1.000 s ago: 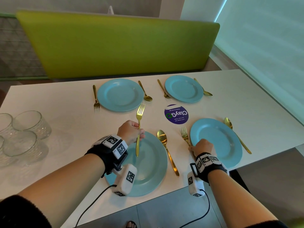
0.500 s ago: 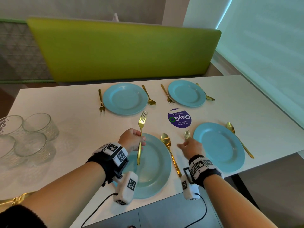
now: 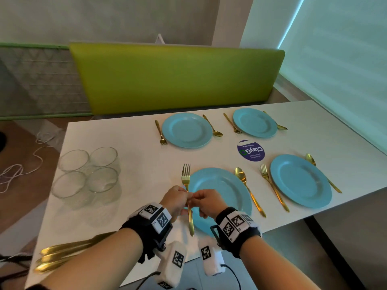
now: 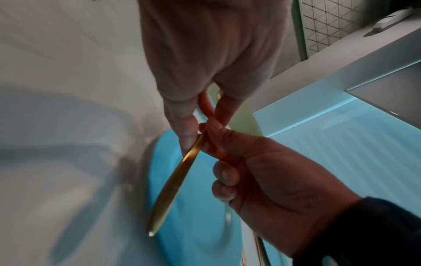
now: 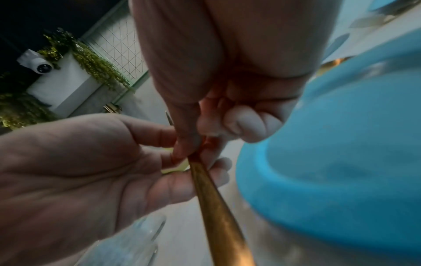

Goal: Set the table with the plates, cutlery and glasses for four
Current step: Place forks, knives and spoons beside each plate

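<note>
Four round blue plates [image 3: 219, 193] are laid with gold cutlery, the last gold fork [image 3: 187, 185] is pinched by the left hand [image 3: 174, 200] and the right hand [image 3: 207, 203] (fingers clamped on its handle), and four clear glasses [image 3: 90, 174] are not yet distributed.

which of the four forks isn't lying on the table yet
The fork at the near left plate: both the left hand and right hand pinch its handle. The other three forks lie flat beside their plates.
</note>
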The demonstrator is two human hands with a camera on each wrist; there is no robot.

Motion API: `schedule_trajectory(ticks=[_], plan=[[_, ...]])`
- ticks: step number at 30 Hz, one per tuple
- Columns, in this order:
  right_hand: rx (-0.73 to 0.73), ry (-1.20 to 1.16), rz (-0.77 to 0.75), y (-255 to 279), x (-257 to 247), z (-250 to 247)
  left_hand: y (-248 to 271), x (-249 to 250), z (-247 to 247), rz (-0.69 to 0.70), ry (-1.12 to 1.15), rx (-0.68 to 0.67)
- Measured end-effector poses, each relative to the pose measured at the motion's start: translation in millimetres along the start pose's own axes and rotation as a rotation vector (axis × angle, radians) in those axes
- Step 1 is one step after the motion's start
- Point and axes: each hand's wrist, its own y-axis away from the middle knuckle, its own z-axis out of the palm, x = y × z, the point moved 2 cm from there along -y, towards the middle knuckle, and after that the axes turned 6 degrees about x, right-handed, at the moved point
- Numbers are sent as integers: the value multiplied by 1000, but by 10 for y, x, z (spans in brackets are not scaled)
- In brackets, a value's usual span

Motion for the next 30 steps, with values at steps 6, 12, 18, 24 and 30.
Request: schedule_trajectory(ticks=[6, 12, 18, 24, 30], plan=[[50, 45, 69, 211, -64, 624, 166, -242, -605, -30, -88, 14], [146, 212, 193, 235, -46, 860, 229, -332, -1239, 19, -259, 128], [191, 339, 248, 156, -45, 927, 240, -397, -1544, 52, -342, 134], [255, 459, 270, 34, -90, 936, 235, -323, -1595, 89, -408, 138], [321, 526, 301, -48, -91, 979, 177, -276, -1670, 102, -427, 127]])
